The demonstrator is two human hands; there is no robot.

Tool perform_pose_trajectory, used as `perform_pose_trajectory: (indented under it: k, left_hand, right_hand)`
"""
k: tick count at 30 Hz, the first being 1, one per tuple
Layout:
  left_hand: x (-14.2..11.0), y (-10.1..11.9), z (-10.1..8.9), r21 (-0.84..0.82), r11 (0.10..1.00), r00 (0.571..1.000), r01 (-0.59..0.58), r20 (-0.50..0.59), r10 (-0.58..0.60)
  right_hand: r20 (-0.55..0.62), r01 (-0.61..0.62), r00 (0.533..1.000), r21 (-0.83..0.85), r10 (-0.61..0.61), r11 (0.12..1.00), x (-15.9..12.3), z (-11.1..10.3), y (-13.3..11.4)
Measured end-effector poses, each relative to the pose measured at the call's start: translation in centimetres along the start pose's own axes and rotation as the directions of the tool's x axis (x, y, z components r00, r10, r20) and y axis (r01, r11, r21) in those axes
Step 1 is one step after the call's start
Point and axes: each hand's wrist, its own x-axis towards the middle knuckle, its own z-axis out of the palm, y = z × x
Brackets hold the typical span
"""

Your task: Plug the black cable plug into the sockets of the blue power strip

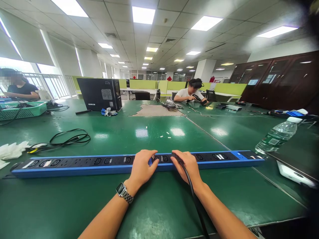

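A long blue-edged power strip with black sockets lies across the green table in front of me. My left hand rests over its middle, thumb and forefinger closed around a small dark part whose kind I cannot make out. Just to the right, my right hand grips the plug end of a black power cord close above the sockets. That plug is mostly hidden by my fingers, so I cannot tell whether it sits in a socket. From there the cord hangs down between my forearms toward the table's near edge.
A coiled black cable and white tissue lie at left. Toward the right lies a tilted water bottle beside a white device. Farther back stand a black computer case, a green basket and a person at work.
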Motion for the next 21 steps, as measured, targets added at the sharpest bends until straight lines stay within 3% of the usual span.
perform_pose_trajectory:
  k: [3,6,9,14,16,21]
  left_hand:
    - [0.1,0.7,0.0,0.021,0.999,0.999,-0.028,0.018,0.028]
    - [0.6,1.8,0.5,0.062,0.996,0.995,-0.071,0.078,0.066]
    - [1.8,3.4,2.0,0.108,0.984,0.979,-0.139,0.166,0.120]
    - [3.9,4.9,5.0,0.192,0.953,0.932,-0.233,0.324,0.163]
    - [3.9,4.6,5.7,0.195,0.951,0.933,-0.241,0.316,0.172]
    - [2.7,3.7,6.6,0.180,0.959,0.968,-0.218,0.169,0.188]
  right_hand:
    - [0.032,0.035,0.999,-0.039,-0.034,0.999,-0.4,0.2,0.4]
    - [0.008,-0.010,1.000,-0.098,0.011,0.995,-1.2,0.3,1.5]
    - [-0.011,-0.068,0.998,-0.173,0.067,0.983,-1.9,0.4,2.5]
    - [0.016,-0.061,0.998,-0.218,0.066,0.974,-2.1,0.7,2.9]
    - [0.028,-0.064,0.997,-0.227,0.072,0.972,-2.1,0.7,2.8]
    - [0.046,-0.071,0.995,-0.241,0.084,0.968,-2.1,0.8,3.1]
